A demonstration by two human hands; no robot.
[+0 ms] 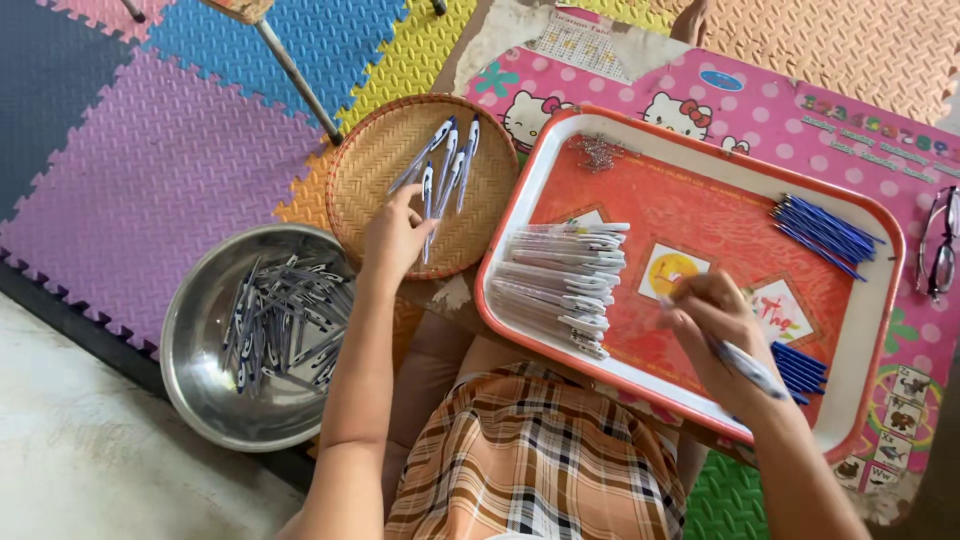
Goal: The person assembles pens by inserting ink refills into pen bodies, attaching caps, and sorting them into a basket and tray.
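My left hand [395, 235] reaches into a round woven basket [372, 165] and touches one of several finished white-and-blue pens [445, 160] lying there. My right hand [712, 325] is over an orange tray [700, 150] and grips a pen [748, 368] that points toward me. On the tray lie a row of clear pen barrels [565, 285], a bundle of blue refills [822, 230] at the far right, more blue refills [800, 368] by my right wrist, and a small heap of metal springs [598, 152].
A steel bowl [195, 340] with many pen parts sits on the floor at my left. The tray rests on a pink low table [800, 100]. Glasses [940, 245] lie at the table's right edge. Coloured foam mats [150, 150] cover the floor; a stool leg [295, 75] stands behind the basket.
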